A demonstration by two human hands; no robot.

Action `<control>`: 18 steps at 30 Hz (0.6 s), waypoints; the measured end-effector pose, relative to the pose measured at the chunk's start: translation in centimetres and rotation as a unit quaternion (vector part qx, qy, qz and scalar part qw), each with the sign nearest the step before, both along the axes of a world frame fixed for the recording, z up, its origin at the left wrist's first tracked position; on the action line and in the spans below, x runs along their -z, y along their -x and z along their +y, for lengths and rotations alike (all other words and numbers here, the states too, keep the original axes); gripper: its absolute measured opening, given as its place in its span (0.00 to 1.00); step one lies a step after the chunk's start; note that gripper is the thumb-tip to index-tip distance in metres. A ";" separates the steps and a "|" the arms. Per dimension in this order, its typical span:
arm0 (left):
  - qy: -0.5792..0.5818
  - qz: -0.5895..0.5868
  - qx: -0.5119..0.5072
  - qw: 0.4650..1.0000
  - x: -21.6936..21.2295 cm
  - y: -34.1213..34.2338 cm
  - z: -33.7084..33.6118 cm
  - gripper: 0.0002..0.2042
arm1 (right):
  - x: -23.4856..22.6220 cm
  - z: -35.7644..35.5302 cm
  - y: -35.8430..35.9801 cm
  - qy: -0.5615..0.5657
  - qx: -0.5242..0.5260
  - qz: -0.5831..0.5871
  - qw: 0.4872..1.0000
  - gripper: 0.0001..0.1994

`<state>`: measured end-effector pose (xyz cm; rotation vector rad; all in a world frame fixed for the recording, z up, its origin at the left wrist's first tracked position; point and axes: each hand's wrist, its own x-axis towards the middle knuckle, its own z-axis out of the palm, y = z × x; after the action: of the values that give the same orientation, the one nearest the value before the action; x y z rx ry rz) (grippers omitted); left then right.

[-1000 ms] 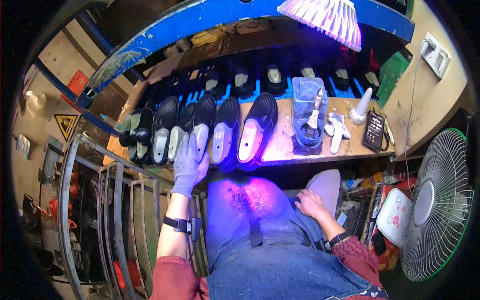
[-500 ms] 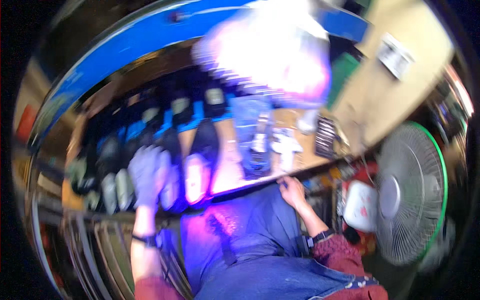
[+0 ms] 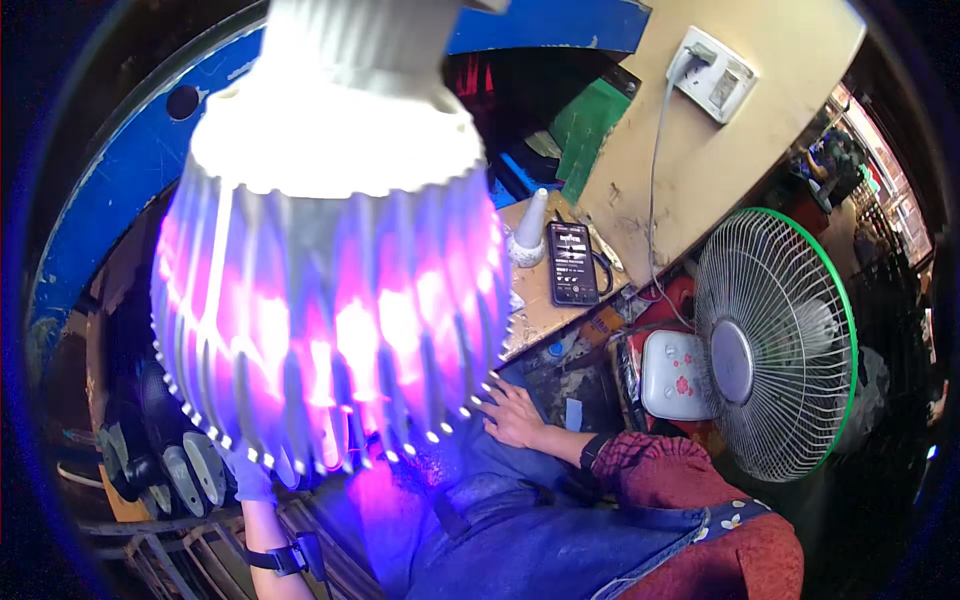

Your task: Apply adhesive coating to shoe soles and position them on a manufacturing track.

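A big lamp (image 3: pixel 340 270) with a white top and ribbed sides glows pink and violet, hiding much of the bench behind it. Below its rim, part of my left hand (image 3: pixel 252 478) shows in a light glove; its fingers are out of sight behind the lamp. Next to that hand, at the bench's left end, stand dark shoes with grey soles (image 3: pixel 182 478). Bare, with its fingers spread, my right hand (image 3: pixel 515 413) lies open on my thigh by the bench edge. It holds nothing.
On the bench's right part (image 3: pixel 555 318) lie a phone (image 3: pixel 573 265) and a white nozzle-topped bottle (image 3: pixel 531 230). A wall socket (image 3: pixel 712 75) has a cord hanging from it. A green-rimmed fan (image 3: pixel 775 345) stands right, beside a white flowered box (image 3: pixel 677 375). Metal bars (image 3: pixel 150 560) lie lower left.
My view has shifted, so the lamp now fills the upper left and covers most of the shoes and my left hand's fingers. My right hand now lies flatter, fingers spread.
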<state>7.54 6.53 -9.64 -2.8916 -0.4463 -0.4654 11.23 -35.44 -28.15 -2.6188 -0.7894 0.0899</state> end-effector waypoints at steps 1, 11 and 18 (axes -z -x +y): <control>-0.003 0.023 -0.019 1.000 0.4 0.3 0.3 0.22 | -0.8 0.2 0.1 0.042 -0.014 0.060 0.997 0.19; 0.031 -0.093 0.096 0.991 -3.1 -1.6 -3.3 0.16 | 0.4 0.3 0.1 -0.014 -0.018 -0.001 1.000 0.19; 0.054 -0.140 0.148 0.978 -2.6 -1.3 -2.6 0.16 | 1.3 2.2 0.8 -0.020 0.025 -0.025 0.999 0.16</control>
<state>8.80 3.95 -7.07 -3.0197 -0.0761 -0.9299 10.47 -33.28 -29.49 -2.6097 -0.7339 -0.0059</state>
